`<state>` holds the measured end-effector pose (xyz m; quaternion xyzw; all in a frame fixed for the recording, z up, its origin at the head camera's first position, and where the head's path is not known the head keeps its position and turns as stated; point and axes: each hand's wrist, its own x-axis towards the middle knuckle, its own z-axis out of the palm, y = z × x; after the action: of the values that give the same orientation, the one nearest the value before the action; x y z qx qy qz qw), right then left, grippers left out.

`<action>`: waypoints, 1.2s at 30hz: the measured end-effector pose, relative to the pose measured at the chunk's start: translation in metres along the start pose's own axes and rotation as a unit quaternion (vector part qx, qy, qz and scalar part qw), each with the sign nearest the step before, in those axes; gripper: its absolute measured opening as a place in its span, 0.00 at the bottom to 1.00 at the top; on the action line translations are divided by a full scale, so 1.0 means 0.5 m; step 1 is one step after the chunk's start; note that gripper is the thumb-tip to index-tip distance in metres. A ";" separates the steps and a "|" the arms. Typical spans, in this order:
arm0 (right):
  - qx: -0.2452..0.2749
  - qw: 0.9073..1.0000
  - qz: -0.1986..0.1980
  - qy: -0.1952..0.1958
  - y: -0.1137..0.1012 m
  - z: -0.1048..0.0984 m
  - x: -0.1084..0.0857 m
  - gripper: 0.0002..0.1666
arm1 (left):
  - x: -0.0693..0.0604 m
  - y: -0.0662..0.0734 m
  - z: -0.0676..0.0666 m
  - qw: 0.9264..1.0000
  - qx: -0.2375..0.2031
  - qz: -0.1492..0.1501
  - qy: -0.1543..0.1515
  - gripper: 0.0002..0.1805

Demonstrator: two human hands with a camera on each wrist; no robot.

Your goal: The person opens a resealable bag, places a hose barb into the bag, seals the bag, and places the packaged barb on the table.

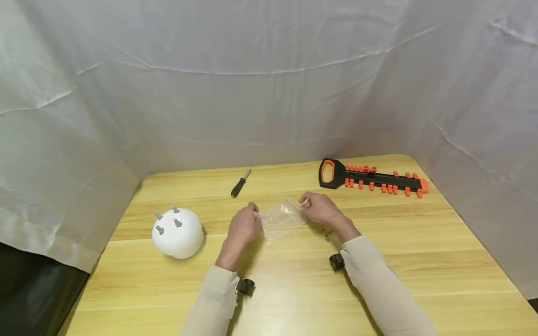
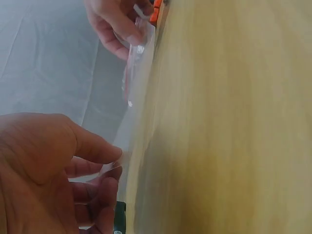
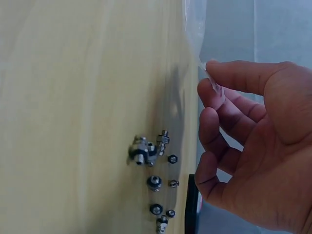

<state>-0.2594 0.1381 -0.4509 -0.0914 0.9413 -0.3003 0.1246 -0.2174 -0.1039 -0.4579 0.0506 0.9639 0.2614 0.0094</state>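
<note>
A clear plastic bag (image 1: 279,221) is stretched between both hands above the wooden table. My left hand (image 1: 244,224) pinches its left end between thumb and fingers. At the other end, my right hand (image 1: 321,208) pinches a corner with thumb and forefinger, as the right wrist view also shows. The bag looks flat and see-through, with nothing visible inside. On the table under my right wrist lie several small screws and nuts (image 3: 146,151), bunched in a loose group.
To the left sits a white rounded object (image 1: 178,235) with several grey threaded posts pointing up. A black-handled screwdriver (image 1: 239,185) lies towards the back. At the back right is a black and orange rack-like piece (image 1: 374,179) with clips. Grey sheeting (image 1: 269,102) walls the table.
</note>
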 end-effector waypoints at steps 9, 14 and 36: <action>0.017 1.000 0.004 -0.017 -0.012 -0.003 -0.029 0.18 | 0.019 -0.005 -0.003 1.000 -0.008 0.010 0.017 0.14; 0.010 1.000 0.007 -0.026 -0.028 0.000 -0.054 0.19 | 0.026 -0.006 -0.001 1.000 -0.012 0.024 0.016 0.14; -0.046 0.999 -0.001 -0.021 -0.036 0.034 -0.115 0.33 | 0.041 0.010 0.017 1.000 -0.010 -0.003 -0.014 0.23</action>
<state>-0.1982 0.1285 -0.4431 -0.1039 0.9511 -0.2549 0.1403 -0.2371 -0.0932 -0.4628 0.0514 0.9610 0.2706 0.0245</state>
